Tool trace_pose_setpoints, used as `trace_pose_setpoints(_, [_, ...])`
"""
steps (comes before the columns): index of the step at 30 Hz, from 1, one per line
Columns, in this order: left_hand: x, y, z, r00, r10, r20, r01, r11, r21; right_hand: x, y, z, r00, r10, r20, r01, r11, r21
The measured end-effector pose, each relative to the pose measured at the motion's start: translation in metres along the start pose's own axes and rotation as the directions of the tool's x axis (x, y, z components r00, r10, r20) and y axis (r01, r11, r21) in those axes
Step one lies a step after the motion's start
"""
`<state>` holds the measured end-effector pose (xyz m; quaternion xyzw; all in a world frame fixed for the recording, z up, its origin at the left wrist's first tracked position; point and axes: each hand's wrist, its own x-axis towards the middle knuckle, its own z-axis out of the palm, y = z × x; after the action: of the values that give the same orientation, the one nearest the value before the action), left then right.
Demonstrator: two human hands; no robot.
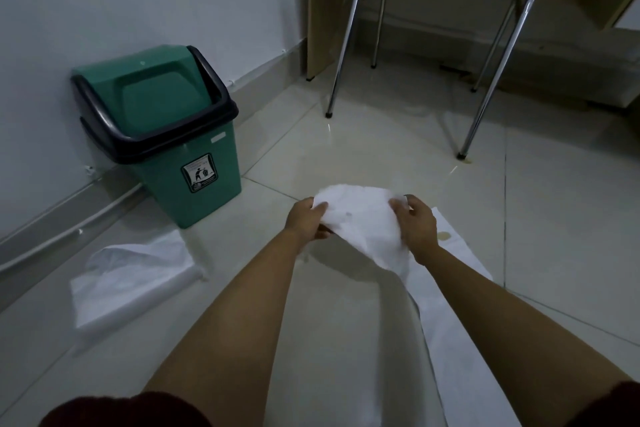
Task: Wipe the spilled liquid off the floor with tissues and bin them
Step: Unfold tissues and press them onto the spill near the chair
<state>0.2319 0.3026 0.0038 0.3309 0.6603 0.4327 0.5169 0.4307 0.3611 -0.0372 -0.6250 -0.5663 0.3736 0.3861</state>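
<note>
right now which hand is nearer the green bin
Left. The left hand grips the tissue just right of the green bin; the right hand holds its far side.

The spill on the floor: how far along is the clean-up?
Midway, it seems. Both hands, left hand and right hand, grip a bunched tissue above the floor. A yellowish stain shows on a sheet beside it, and drops remain by the chair leg. The green bin waits; binning is left.

Pale glossy tile floor (pixel 346 156), green bin (pixel 180 163) at ten o'clock against the wall, tissue sheets (pixel 135 281) at eight, long sheet (pixel 460 340) at five, chair legs (pixel 485 90) at one
</note>
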Motion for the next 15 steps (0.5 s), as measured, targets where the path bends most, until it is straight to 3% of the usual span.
trace_pose_setpoints(5, [0.012,-0.014,0.006,0.992,0.092,-0.085,-0.065,0.957,0.281,0.017,0.017,-0.007,0.998,-0.035,0.048,0.041,0.989,-0.139])
trace_pose_setpoints(9, [0.014,-0.026,0.007,0.976,0.118,-0.180,-0.069,0.964,0.257,0.031,0.026,-0.012,0.997,-0.046,0.054,0.055,0.981,-0.185])
trace_pose_setpoints(15, [0.028,-0.033,0.015,0.913,0.390,-0.122,-0.309,0.854,0.419,0.060,0.020,-0.005,0.994,-0.084,0.070,0.098,0.968,-0.230])
